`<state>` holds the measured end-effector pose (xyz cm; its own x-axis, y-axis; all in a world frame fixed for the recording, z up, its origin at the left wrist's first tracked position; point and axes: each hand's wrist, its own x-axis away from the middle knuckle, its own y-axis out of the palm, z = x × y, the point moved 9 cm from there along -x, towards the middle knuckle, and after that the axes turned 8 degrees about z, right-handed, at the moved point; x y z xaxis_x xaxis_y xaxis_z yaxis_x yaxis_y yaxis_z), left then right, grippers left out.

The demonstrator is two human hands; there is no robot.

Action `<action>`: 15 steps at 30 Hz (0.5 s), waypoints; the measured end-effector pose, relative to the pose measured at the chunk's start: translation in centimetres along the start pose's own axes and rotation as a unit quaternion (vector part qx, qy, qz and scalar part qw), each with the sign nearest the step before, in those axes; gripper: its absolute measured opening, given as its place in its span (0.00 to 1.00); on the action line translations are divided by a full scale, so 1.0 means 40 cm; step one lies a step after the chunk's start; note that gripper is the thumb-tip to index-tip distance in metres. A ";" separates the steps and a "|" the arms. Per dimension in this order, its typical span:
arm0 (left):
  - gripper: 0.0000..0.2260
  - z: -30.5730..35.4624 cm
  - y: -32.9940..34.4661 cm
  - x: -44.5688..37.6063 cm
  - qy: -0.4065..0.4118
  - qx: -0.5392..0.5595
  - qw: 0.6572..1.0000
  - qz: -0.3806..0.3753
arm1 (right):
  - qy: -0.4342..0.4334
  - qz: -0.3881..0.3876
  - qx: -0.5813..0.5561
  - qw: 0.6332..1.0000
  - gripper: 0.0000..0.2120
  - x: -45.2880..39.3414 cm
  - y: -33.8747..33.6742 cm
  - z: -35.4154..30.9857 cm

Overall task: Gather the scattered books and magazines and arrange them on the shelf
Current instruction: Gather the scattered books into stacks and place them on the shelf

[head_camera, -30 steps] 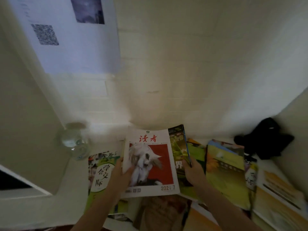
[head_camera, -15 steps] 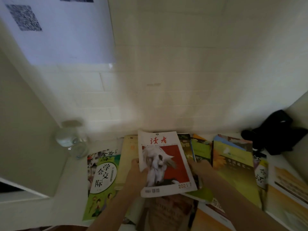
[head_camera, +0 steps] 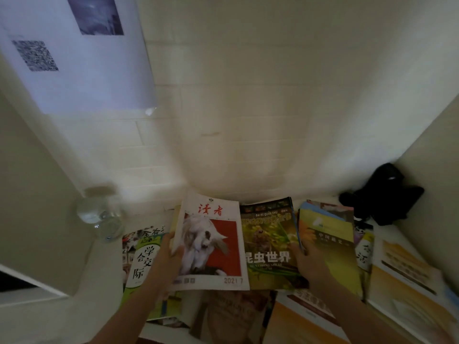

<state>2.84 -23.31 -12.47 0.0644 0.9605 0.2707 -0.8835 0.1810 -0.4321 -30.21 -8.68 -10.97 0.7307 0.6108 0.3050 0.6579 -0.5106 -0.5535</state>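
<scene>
Left hand [head_camera: 167,265] pinches the left edge of the white horse-cover magazine [head_camera: 211,244], thumb on the cover; right hand [head_camera: 311,265] has its grip closed on the right edge of the green insect book [head_camera: 269,247] just beside it. Both sit atop the scattered pile [head_camera: 323,316] on the tabletop [head_camera: 82,316]. Best now: square the two together, edges flush, and lift level so nothing underneath drags along.

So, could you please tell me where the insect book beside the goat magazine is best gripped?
Probably by its right long edge, coming from the right. The insect book lies flat, its left edge tucked against the goat magazine, while the right edge is exposed and slightly raised over the yellow book. The right hand already rests there.
</scene>
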 end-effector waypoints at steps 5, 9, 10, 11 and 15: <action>0.18 0.043 0.075 0.017 -0.002 -0.013 1.000 -0.009 | 0.020 0.051 -0.013 0.998 0.15 0.039 -0.138 0.069; 0.21 0.122 0.108 0.002 0.066 -0.277 0.955 0.086 | 0.049 0.076 -0.032 0.995 0.14 0.047 -0.240 0.153; 0.23 0.159 0.125 0.009 0.090 -0.315 0.939 0.104 | 0.055 0.082 -0.031 0.995 0.15 0.047 -0.263 0.175; 0.24 0.200 0.158 0.024 0.114 -0.305 0.940 0.098 | 0.064 0.087 -0.034 0.994 0.14 0.046 -0.285 0.197; 0.18 0.304 0.418 0.116 0.196 -0.210 0.953 -0.101 | 0.111 0.118 -0.082 0.983 0.13 0.036 -0.339 0.271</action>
<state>-17.29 -18.39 -7.97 0.4543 0.8873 0.0792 -0.5765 0.3606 -0.7332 -40.06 5.69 -11.44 0.8763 0.3261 0.3545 0.4727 -0.7239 -0.5026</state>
